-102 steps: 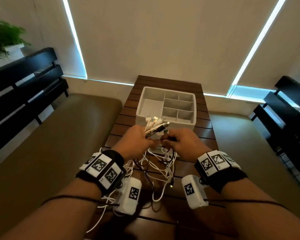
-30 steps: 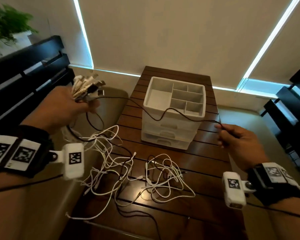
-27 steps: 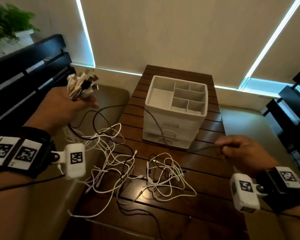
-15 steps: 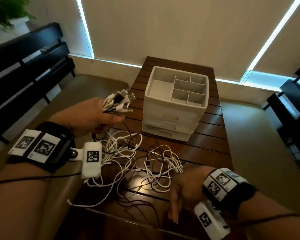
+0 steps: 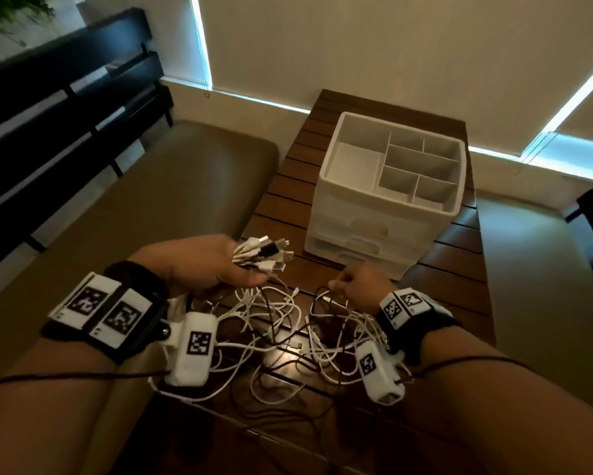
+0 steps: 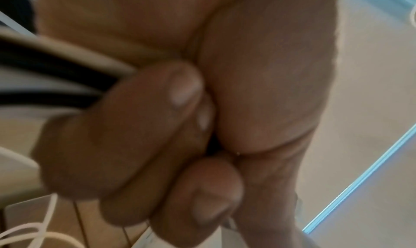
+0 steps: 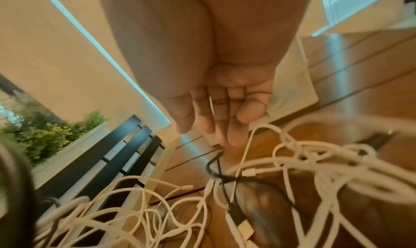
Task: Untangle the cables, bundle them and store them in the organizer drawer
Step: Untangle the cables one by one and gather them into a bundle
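White and black plug ends [image 5: 264, 255] stick out of the left hand [image 5: 199, 265], which is squeezed tight around them. In the left wrist view the fingers [image 6: 139, 127] are curled all the way over the cords.

A moment ago this fist was held up high and out to the side. Now it is back down low, right above the cable pile [image 5: 278, 334]. The right hand [image 5: 360, 286] was pulling one dark cable far away. Half a second ago it was down near the front edge of the table [image 5: 459, 282]. Now it sits just beside the fist, fingers mostly loose, with a thin white cord lying across them. I cannot tell if it really pinches that cord.

So one cable looks pulled free, and the right hand is probably hunting for the next one. Most cords below the fist are still knotted. The organizer [image 5: 387, 186] stands beyond both hands, drawers shut, nothing stored yet.
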